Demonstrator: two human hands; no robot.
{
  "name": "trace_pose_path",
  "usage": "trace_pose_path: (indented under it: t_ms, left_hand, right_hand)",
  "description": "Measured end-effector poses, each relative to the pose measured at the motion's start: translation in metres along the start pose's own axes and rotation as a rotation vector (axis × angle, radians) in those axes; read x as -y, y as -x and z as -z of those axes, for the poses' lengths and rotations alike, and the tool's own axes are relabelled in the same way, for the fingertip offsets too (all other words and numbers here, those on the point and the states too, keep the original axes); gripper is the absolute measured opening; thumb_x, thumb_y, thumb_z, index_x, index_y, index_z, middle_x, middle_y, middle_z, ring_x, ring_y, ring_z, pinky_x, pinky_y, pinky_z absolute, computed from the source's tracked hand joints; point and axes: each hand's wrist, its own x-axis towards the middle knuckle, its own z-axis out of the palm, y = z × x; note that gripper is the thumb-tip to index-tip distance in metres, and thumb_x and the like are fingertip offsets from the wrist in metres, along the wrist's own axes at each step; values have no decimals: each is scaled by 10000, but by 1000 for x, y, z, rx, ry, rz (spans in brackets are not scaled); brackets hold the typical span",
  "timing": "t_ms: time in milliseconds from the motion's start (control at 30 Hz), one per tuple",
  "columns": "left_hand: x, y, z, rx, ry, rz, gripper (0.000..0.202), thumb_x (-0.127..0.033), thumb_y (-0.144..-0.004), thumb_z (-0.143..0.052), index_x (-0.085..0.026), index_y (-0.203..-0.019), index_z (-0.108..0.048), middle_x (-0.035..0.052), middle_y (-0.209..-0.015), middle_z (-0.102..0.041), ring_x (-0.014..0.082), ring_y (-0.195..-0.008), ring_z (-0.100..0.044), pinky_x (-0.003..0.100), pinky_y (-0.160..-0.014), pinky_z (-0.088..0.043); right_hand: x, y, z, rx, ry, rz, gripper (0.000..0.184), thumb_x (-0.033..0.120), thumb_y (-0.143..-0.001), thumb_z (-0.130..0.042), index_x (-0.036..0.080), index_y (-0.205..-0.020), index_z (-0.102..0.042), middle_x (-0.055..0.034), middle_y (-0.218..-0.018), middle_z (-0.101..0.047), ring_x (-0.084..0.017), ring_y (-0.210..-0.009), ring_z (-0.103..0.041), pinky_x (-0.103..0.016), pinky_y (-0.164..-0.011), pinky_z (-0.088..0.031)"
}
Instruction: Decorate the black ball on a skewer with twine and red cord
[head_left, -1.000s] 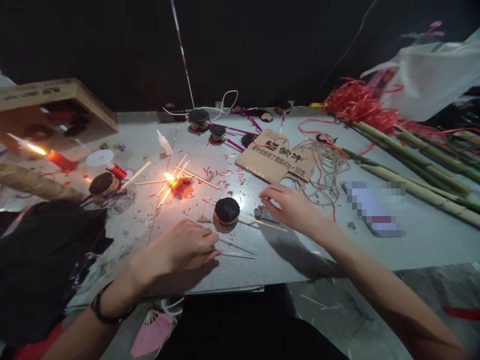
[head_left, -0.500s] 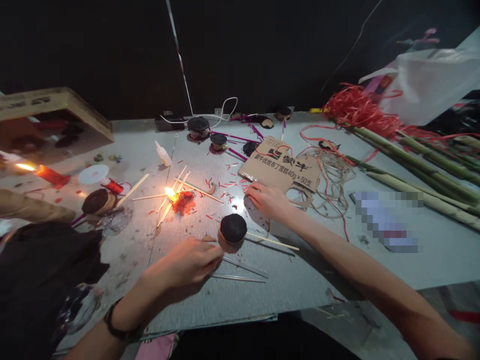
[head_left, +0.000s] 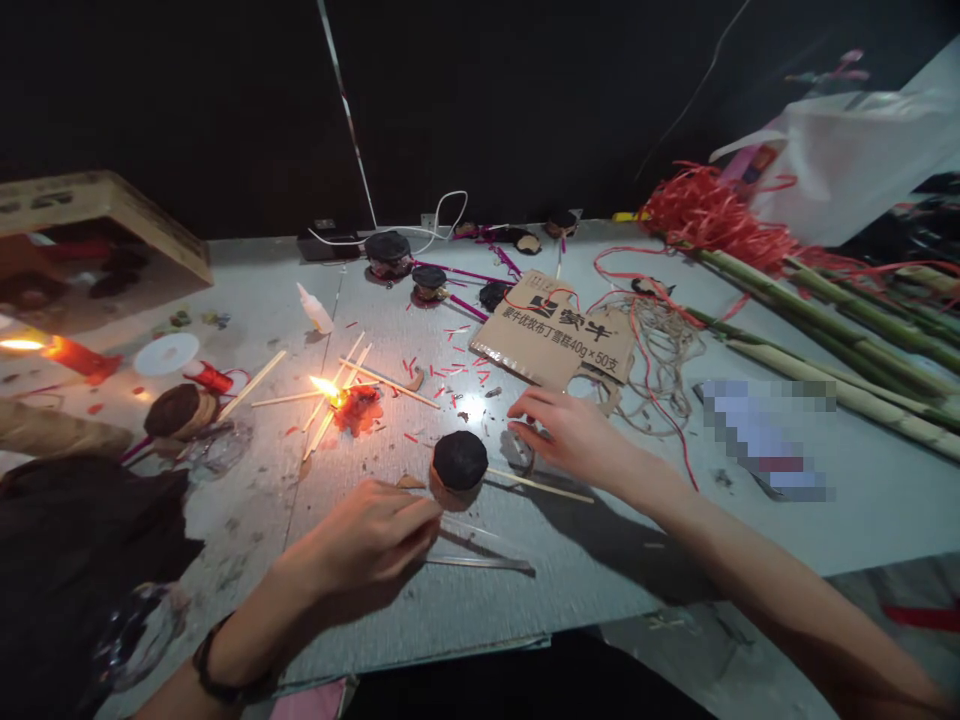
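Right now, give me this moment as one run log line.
left hand: beside black-topped drum, grip unclear | right hand: over grey scrap | nearby: wooden stick, metal rod, small flame

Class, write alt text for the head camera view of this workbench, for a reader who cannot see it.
A left hand and a right hand reach toward a black-topped round object on a grey table. To its left, a small flame burns above a red patch among wooden sticks; a cardboard sheet lies behind, green bamboo stalks to the right.
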Motion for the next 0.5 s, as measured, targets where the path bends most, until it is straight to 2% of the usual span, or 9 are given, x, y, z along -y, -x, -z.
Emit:
trace_pose_path:
  t_ms: [100, 167, 233, 300, 367, 433, 500]
  left_hand:
    - [-5, -3, 2, -110, 12, -9, 121, -115, -1055, -552, -204, -1012, -621, -48, -697, -604, 120, -571, -524, 270, -547, -435]
    - [-5, -2, 2, -148, -8, -8, 105, -115, -1053, -565, -201, -1060, -626, -52, -709, -604, 115, -556, -505, 268, -549, -430]
    - [-4, 0, 0, -159, -20, 14, 120, -98, -1047, -562, -204, -1046, -618, -49, -724, -612, 108, -543, -487, 267, -541, -413]
    - [-3, 1, -2, -176, -23, 36, 131, -82, -1036, -562, -203, -1034, -612, -44, -731, -630, 102, -542, -500, 258, -546, -416]
    - [-2, 1, -4, -230, -45, 15, 123, -85, -1030, -575, -198, -1054, -620, -39, -729, -656, 100, -547, -540, 243, -553, -439]
    - [-2, 0, -5, -286, -86, -29, 121, -101, -1035, -583, -195, -1091, -633, -32, -732, -690, 102, -551, -586, 230, -556, -467]
    - [-2, -1, -6, -310, -112, -65, 117, -119, -1050, -572, -200, -1100, -641, -25, -741, -718, 105, -551, -619, 221, -550, -488]
  right_hand:
    - [11, 1, 9, 1, -36, -16, 191, 240, -1094, -594, 168, -1056, -766, -129, -1076, -776, -258, -922, -723, -370, -807, -511]
    - [25, 7, 20, 27, -166, 23, 273, 292, -1139, -536, 176, -1042, -764, -106, -1033, -780, -234, -893, -706, -362, -819, -498]
    - [45, 18, 31, 156, -386, 92, 356, 373, -1182, -472, 192, -1076, -760, -65, -984, -785, -204, -883, -704, -330, -811, -493]
    - [65, 32, 38, 253, -486, 81, 266, 413, -1139, -595, 208, -1186, -756, -52, -1049, -808, -204, -918, -722, -320, -824, -499]
    - [79, 44, 38, 306, -498, 84, 242, 348, -1076, -702, 212, -1272, -738, -57, -1105, -814, -217, -947, -731, -327, -839, -503]
    - [88, 51, 34, 347, -487, 70, 270, 295, -1023, -757, 208, -1278, -734, -69, -1134, -805, -238, -991, -729, -340, -856, -508]
    - [91, 54, 28, 359, -493, 32, 277, 304, -1011, -766, 207, -1267, -731, -66, -1109, -795, -238, -963, -721, -348, -846, -513]
